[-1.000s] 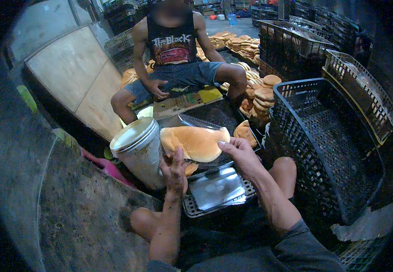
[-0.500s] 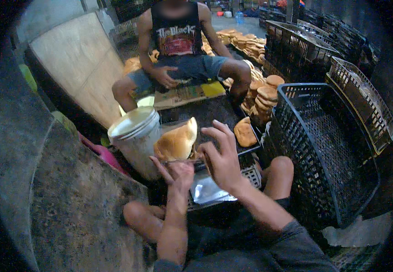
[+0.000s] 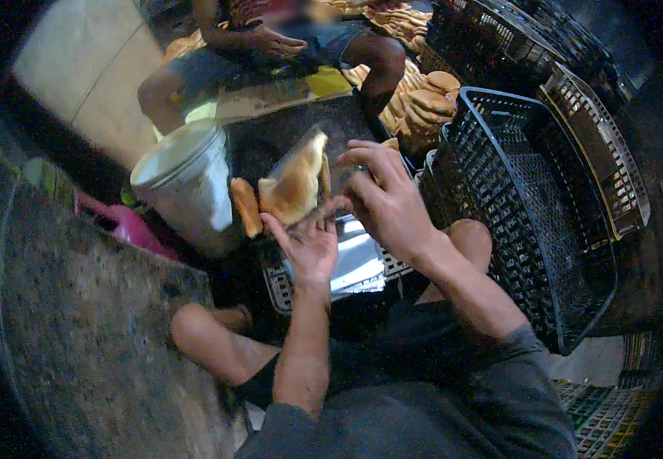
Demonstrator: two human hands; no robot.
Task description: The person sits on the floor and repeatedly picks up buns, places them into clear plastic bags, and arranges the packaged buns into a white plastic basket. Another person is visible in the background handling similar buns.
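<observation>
My left hand (image 3: 312,249) is palm up, its thumb and fingers at the lower end of a folded flat bread (image 3: 292,190) that seems to be inside a clear plastic bag. The bread tilts upward over the dark tray (image 3: 259,145). My right hand (image 3: 385,195) is beside it on the right, fingers bent and fingertips close together near the bag's open side; anything they pinch is too blurred to make out. A browner bread piece (image 3: 246,206) lies just left of the held one. Below my hands, shiny plastic bags (image 3: 358,264) lie on a crate (image 3: 279,289).
A white bucket (image 3: 186,180) stands left of the tray, near a pink plastic object (image 3: 129,228). A large dark crate (image 3: 534,222) is at my right. Stacked breads (image 3: 427,103) lie beyond it. Across the tray sits another person, one hand (image 3: 278,43) over the lap.
The view has tipped downward, so the other person's torso has mostly left it. My left hand shows more of its palm. My right hand now covers most of the bread at the tray's right.
</observation>
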